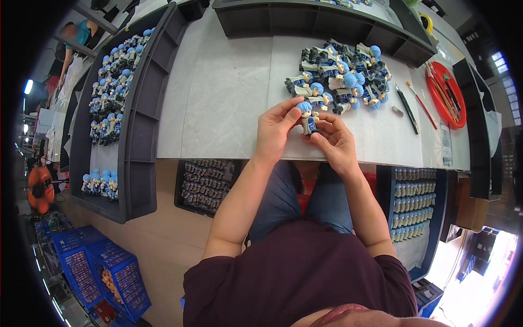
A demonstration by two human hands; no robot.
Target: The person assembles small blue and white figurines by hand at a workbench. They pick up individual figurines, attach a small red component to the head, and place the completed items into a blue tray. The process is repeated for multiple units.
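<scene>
On the white worktable (229,98), our left hand (274,131) and right hand (335,143) both grip one blue-haired figurine (307,116). We judge the pile of figurines (343,76) pending; the left tray (139,120) holds finished rows.

Likely a toy factory workbench; trays (139,136) of identical blue-haired figurines (340,79); blue crates (103,270) below.

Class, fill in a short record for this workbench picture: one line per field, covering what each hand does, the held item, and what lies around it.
Left hand: grips the figurine's head side
Right hand: holds the figurine's body
Held item: small blue-haired figurine
Behind the hands: pile of like figurines on the white table
Left side: dark tray with rows of figurines
Right side: red dish with brushes
</scene>
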